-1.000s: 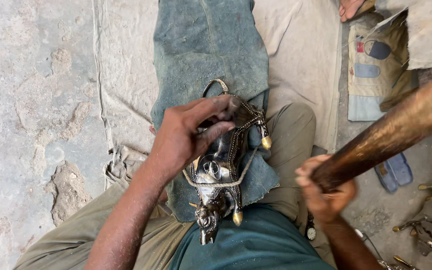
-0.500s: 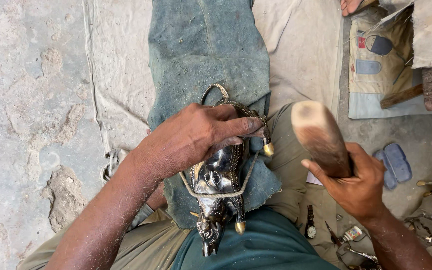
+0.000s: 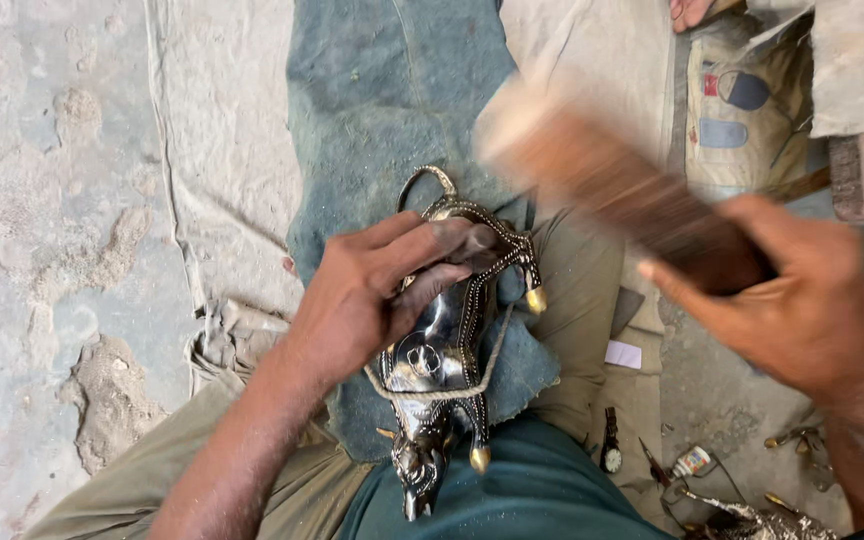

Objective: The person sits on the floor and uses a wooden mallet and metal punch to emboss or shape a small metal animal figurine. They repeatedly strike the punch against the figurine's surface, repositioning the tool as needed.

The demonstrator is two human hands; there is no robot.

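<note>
— Where was the dark metal animal figure (image 3: 442,345) at that moment?

— It lay on a blue-grey cloth (image 3: 392,110) spread over the person's lap, its head pointing toward the person's body and its curled tail toward the far end of the cloth. Brass-coloured tips showed on its legs, and a cord looped around its middle.

— And the left hand (image 3: 377,290)?

— It lay pressed down on the figure's back, fingers (image 3: 452,245) spread across it toward the right, holding it against the cloth. The grip was flat and pinning rather than closed around the piece.

— The right hand (image 3: 802,310)?

— It was clenched around the lower end of a thick wooden mallet (image 3: 602,175). The mallet stood raised above and to the right of the figure, apart from it, and blurred, so its far end was hard to make out.

— Anything else nearby?

— Small metal tools (image 3: 652,465) lay on the floor by the right knee, near a small white slip (image 3: 623,355). A fabric bag (image 3: 732,110) lay farther off at upper right, and bare concrete floor (image 3: 52,200) stretched on the left.
</note>
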